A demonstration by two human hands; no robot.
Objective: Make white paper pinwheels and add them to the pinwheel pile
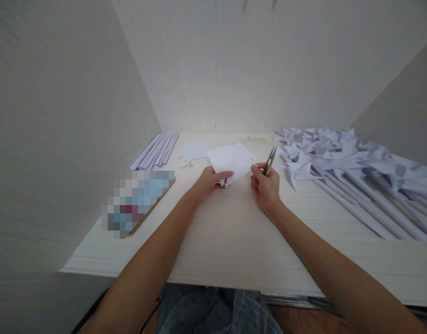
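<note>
My left hand [212, 180] grips a white paper sheet [230, 160] by its near edge, thumb on top and the other fingers mostly underneath. The sheet is held tilted above the table, and its near edge looks notched by the thumb. In my right hand [265, 185] is a pair of thread snips [270, 158], blades pointing up and away from me. The thumb and index finger of that hand are pinched together at the sheet's right corner. Whether they grip the corner or only meet it, I cannot tell.
Several paper pinwheels [325, 155] on rolled paper sticks [377, 204] lie piled at the right. Rolled paper tubes [156, 150] lie at the back left, beside a flat white paper piece [195, 150]. A blurred-out flat object [140, 199] lies at the left. Walls enclose the table [234, 250].
</note>
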